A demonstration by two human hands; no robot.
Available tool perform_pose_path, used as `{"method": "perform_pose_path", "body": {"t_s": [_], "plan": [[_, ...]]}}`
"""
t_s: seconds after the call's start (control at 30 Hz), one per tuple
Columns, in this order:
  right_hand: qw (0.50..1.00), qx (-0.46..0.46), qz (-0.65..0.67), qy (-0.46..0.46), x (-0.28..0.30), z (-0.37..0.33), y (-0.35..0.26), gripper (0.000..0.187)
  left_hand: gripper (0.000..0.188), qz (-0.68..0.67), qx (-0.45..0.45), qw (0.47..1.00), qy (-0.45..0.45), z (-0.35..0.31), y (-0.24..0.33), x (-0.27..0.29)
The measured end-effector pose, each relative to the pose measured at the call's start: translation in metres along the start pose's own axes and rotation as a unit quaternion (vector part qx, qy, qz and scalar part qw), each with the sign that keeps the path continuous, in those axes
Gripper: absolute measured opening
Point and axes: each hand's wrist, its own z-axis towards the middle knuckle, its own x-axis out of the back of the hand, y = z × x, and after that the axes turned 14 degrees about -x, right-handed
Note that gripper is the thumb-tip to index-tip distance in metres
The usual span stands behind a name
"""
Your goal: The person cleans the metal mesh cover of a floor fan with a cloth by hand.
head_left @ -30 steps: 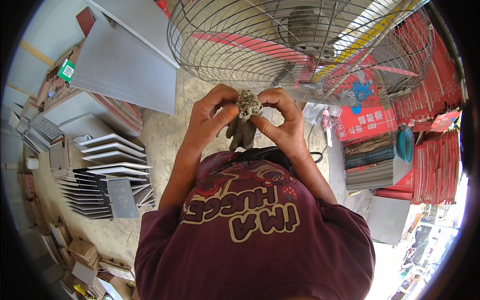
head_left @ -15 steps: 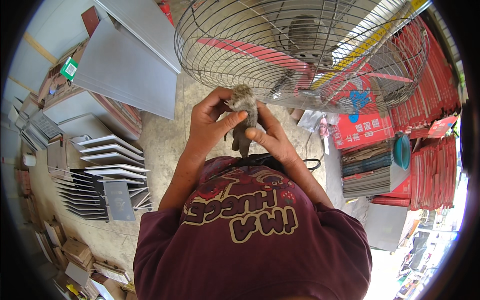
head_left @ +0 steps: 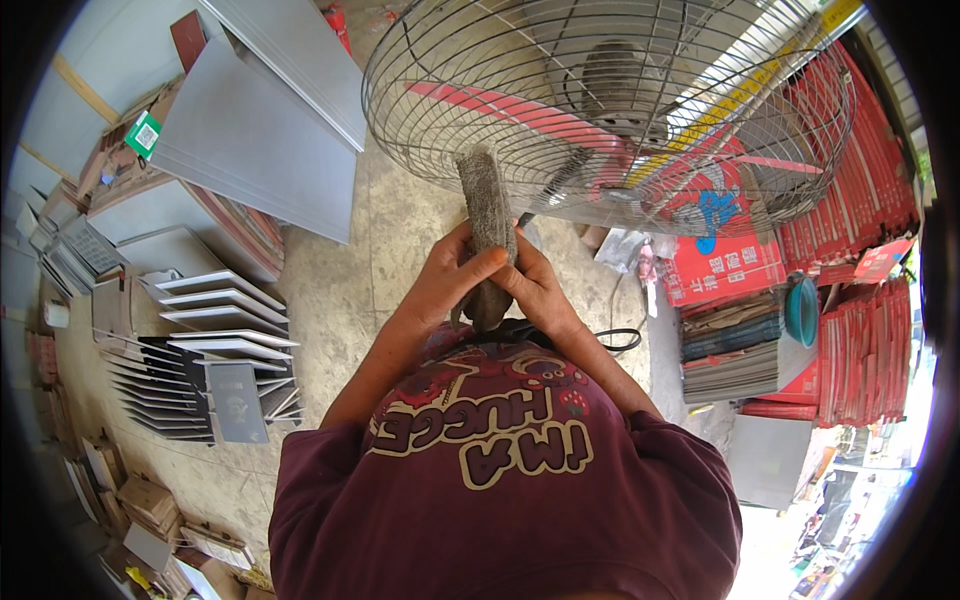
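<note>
A glove (head_left: 486, 200) in speckled grey knit, darkening to brown-grey at its lower end, shows between the left hand (head_left: 452, 275) and the right hand (head_left: 541, 290). Below both hands, a maroon shirt (head_left: 520, 530) carries dark lettering outlined in cream, with red cartoon figures. Above the right hand, a fan (head_left: 620, 190) pairs red blades (head_left: 520, 115) with dark wire, a yellow strip (head_left: 770, 75) behind. Right of that hand: red cartons (head_left: 725, 268) with white print and a blue motif, and a teal bowl (head_left: 801, 312). Left of the left hand: plain grey panels (head_left: 255, 140) and a mottled beige floor (head_left: 340, 330).
</note>
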Motion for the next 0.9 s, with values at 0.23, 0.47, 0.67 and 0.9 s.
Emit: {"method": "perform_pose_path", "body": {"t_s": [0.23, 0.47, 0.67, 0.9], "plan": [[0.996, -0.042, 0.083, -0.010, 0.002, -0.003, -0.023, 0.048, 0.034, 0.085, -0.065, 0.991, -0.084, 0.028, 0.027, -0.002], [0.991, -0.028, 0.124, -0.037, 0.002, 0.004, -0.054, 0.047, 0.035, -0.090, -0.064, 0.990, -0.093, 0.067, 0.052, -0.005], [0.992, -0.070, 0.109, 0.009, -0.012, 0.017, -0.023, 0.037, 0.042, -0.190, -0.019, 0.982, 0.006, 0.053, 0.018, 0.014], [0.984, -0.153, 0.094, 0.022, -0.023, 0.030, 0.007, 0.039, 0.040, -0.327, 0.052, 0.936, 0.120, 0.033, -0.030, 0.041]]}}
